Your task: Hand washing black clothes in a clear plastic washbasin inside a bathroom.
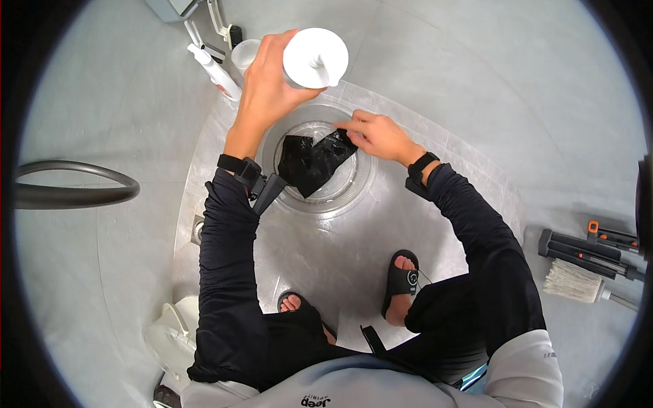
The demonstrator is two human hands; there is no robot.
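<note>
My left hand (270, 76) grips a white round-topped container (311, 58), which has a raised middle and a small spout-like tip at its rim. What it holds cannot be made out. Below it, a clear round basin (316, 210) with ribbed sides stands on the floor. A wet black garment or cloth (311, 166) lies in it, folded in a V shape, with some water around it. My right hand (377, 133) is at the cloth's upper right end, index finger stretched out and the other fingers curled. Whether those fingers pinch the cloth is unclear.
Beyond the basin, by the wall, are a white spray bottle (217, 74), a translucent cup (245, 53) and a black-bristled brush (235, 36). A grey hose (76, 199) loops at left. A pale bucket (171, 334) sits lower left; a mop head (572, 281) is at right.
</note>
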